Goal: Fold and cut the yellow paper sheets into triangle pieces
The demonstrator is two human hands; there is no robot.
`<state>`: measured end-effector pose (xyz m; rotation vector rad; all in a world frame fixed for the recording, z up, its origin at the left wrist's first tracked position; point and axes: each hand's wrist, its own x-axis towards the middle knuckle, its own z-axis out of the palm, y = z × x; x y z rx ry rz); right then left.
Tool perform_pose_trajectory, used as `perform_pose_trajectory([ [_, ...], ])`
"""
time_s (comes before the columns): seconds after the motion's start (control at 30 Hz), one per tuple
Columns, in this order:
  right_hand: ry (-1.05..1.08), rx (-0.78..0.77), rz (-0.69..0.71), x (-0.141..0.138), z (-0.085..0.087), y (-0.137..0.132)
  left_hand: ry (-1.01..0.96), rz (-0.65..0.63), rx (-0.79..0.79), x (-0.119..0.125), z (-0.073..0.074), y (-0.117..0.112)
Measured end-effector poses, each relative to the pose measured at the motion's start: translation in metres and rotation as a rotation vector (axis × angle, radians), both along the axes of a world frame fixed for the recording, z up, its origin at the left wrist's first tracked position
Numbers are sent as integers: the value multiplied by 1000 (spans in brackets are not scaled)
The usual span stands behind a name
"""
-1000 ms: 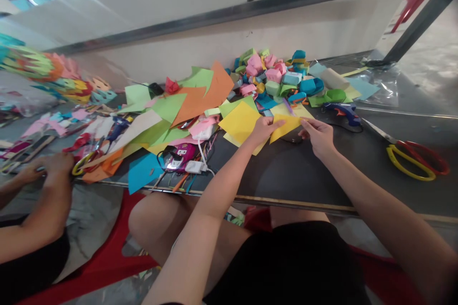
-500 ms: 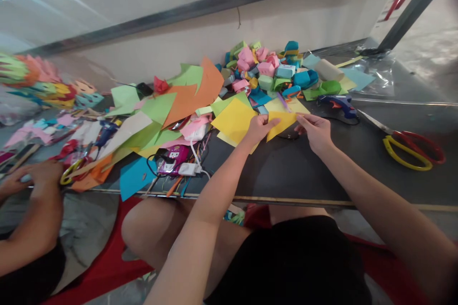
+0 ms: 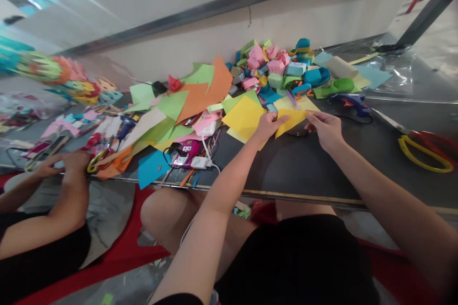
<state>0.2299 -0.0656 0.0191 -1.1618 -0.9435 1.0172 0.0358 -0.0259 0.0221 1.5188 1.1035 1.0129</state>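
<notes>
A yellow paper (image 3: 291, 120) is held just above the dark tabletop (image 3: 322, 171), pinched at its near-left corner by the left hand (image 3: 267, 126) and at its right end by the right hand (image 3: 325, 128). Just left lies a yellow sheet (image 3: 244, 116); behind, a glue gun (image 3: 350, 102); far right, scissors (image 3: 425, 145).

Both arms reach forward, the left hand (image 3: 267, 125) and right hand (image 3: 325, 128) pinched shut, fingertips facing each other.
</notes>
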Motion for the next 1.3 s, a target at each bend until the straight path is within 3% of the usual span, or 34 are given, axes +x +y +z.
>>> perform_pose_trajectory([
  [0.13,14,17,-8,-1,0,0,40,-5,100,0,-4,2],
  [0.3,38,-1,-11,-3,3,2,35,27,92,0,-10,4],
  [0.7,-54,27,10,1,-2,5,3,4,100,-1,1,0],
  [0.93,-41,37,0,0,-4,7,-8,96,182,1,5,-5],
  [1.03,-22,24,26,3,-3,8,-51,54,161,-1,7,-7],
  [1.2,16,-4,65,9,0,10,-134,-145,53,-10,9,0],
  [1.3,60,-4,52,8,1,10,-222,-95,25,-14,8,8],
])
